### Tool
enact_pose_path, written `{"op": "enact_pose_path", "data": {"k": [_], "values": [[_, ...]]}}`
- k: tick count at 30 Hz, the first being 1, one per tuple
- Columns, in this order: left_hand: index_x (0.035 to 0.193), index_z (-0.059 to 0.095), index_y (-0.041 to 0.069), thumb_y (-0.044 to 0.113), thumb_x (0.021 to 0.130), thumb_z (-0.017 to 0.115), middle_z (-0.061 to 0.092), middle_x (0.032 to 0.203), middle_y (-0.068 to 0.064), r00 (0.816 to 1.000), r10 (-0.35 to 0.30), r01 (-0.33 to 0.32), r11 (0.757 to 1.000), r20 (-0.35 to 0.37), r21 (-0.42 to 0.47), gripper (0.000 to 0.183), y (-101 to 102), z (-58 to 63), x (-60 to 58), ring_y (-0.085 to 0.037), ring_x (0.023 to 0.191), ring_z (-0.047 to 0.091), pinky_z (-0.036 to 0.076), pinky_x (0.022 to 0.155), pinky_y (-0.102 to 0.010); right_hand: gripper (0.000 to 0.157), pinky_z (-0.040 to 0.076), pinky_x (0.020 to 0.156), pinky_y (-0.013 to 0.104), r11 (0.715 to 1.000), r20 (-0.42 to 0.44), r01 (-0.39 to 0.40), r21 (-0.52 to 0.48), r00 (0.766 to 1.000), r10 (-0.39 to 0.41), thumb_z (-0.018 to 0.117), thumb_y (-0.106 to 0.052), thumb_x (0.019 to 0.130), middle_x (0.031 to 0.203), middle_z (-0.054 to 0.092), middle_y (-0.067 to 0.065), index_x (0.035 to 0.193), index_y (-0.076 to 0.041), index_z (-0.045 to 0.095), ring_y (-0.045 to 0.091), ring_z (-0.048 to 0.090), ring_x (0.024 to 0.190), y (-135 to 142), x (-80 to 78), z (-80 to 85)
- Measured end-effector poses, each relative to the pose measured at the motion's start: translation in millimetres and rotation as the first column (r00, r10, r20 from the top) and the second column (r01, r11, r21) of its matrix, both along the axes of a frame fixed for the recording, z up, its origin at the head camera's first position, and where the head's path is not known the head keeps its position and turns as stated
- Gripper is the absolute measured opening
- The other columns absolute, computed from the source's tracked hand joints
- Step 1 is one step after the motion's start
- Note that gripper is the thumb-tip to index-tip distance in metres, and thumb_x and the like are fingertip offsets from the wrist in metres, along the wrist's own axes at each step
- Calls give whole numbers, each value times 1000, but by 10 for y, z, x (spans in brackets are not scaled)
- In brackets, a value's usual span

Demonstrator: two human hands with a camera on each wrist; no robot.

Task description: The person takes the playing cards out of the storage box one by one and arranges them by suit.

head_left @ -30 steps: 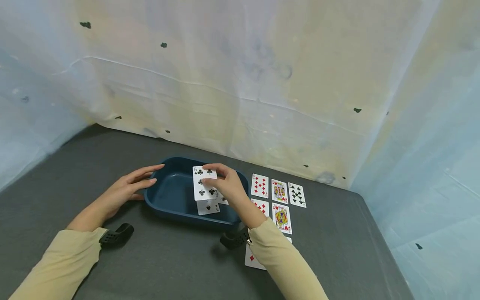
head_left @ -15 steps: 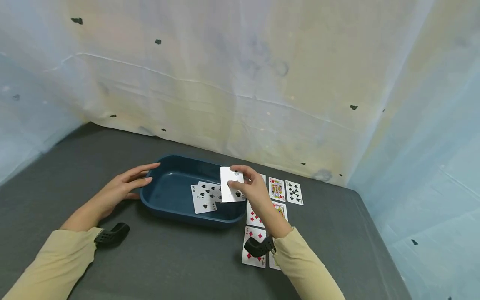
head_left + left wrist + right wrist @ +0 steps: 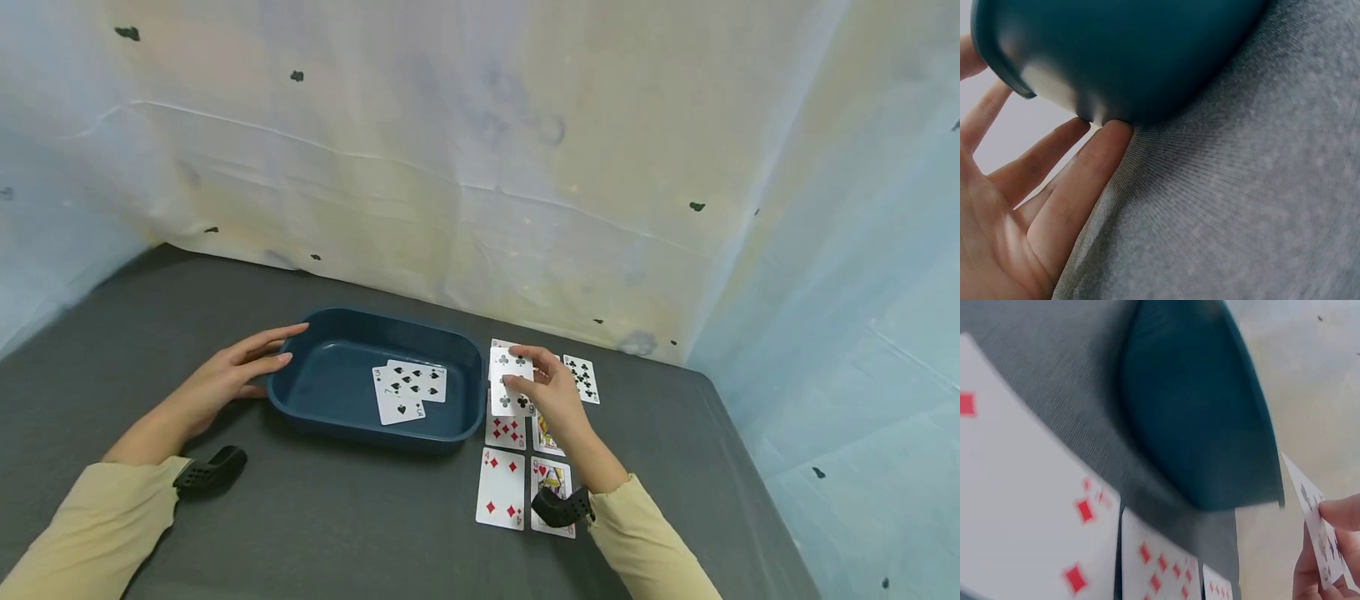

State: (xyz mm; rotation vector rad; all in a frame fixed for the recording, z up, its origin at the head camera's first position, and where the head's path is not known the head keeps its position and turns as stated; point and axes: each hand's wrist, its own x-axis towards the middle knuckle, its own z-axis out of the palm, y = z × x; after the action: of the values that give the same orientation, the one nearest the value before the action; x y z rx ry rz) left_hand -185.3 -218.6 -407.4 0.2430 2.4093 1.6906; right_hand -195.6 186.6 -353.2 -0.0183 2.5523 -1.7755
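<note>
My right hand (image 3: 558,404) pinches a six of clubs playing card (image 3: 502,402) between thumb and fingers, face up, above the laid-out cards just right of the dark blue basin (image 3: 360,432). In the right wrist view this card (image 3: 1311,515) appears nearly edge-on beyond the basin's rim. My left hand (image 3: 213,383) stays at the basin's left end, its fingers extended. Its fingertips (image 3: 1116,132) touch the outer wall in the left wrist view. Inside the basin, a seven of spades (image 3: 432,383) overlaps another spade card (image 3: 399,411).
Face-up cards lie in columns right of the basin. A four of diamonds (image 3: 500,490) and a red queen (image 3: 550,473) are nearest; a column of clubs starts with a card (image 3: 583,382) at the right. A pale curtain (image 3: 420,167) hangs behind the grey table (image 3: 337,525).
My right hand has carried the six of clubs rightward, from over the basin to over the laid-out cards. The spade cards in the basin are now uncovered. My left hand keeps its place at the basin.
</note>
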Motion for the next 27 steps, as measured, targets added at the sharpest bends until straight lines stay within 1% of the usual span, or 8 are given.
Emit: {"op": "enact_pose_path", "data": {"k": [2,5,8,10,13,18,23,27], "values": [[153,25,26,39,100,48,11,157,-23,1000,1,-1,1000,2,-3,59,-8,-2,-2,-50,136,22,35,93,-72,40,44,97,44,1000,12,18,21,1000,-18,70,-6,84,144,45,6,123,-10,61,32,45,131,60,20,-4],[153,25,26,40,100,48,11,157,-23,1000,2,-2,1000,4,-7,60,-18,2,-2,-49,136,22,35,93,-72,40,48,84,33,999,23,36,39,999,-37,68,-4,85,136,51,8,123,-10,60,29,55,117,136,50,-8],[153,24,26,40,100,48,10,158,-23,1000,0,0,1000,8,-6,60,-23,11,-4,-50,137,21,34,92,-73,40,47,74,26,997,21,56,54,998,-57,67,-1,84,133,53,10,123,-8,60,23,58,103,220,77,-16],[153,24,26,40,100,48,10,158,-23,1000,-2,2,1000,12,-8,60,-22,14,-11,-51,137,20,34,92,-74,41,46,72,24,995,23,70,66,997,-71,67,0,85,136,51,10,124,-6,59,20,57,102,292,90,-32],[153,23,26,41,100,48,9,158,-24,1000,-6,6,1000,21,-13,61,-17,15,-24,-52,137,19,32,92,-75,41,45,73,23,991,35,101,86,994,-104,66,1,85,139,49,10,126,-6,58,16,54,103,422,103,-65],[154,22,26,42,100,48,10,157,-25,1000,-8,8,1000,26,-22,62,-17,10,-32,-52,136,20,33,91,-75,43,46,77,28,984,67,146,106,986,-153,65,0,87,133,52,16,128,-7,56,22,55,105,629,107,-119],[154,22,26,41,100,47,9,157,-25,1000,-7,7,1000,29,-19,61,-23,10,-37,-52,136,20,33,91,-75,44,41,94,39,976,71,154,152,984,-166,64,-1,88,147,41,14,130,-5,53,29,44,127,792,123,-154],[154,22,27,42,100,47,9,157,-25,999,-11,11,1000,32,-17,61,-19,10,-41,-52,136,19,33,91,-75,44,40,99,45,966,88,168,195,978,-187,63,-2,88,147,41,15,131,-5,53,31,40,133,908,131,-203]]}}
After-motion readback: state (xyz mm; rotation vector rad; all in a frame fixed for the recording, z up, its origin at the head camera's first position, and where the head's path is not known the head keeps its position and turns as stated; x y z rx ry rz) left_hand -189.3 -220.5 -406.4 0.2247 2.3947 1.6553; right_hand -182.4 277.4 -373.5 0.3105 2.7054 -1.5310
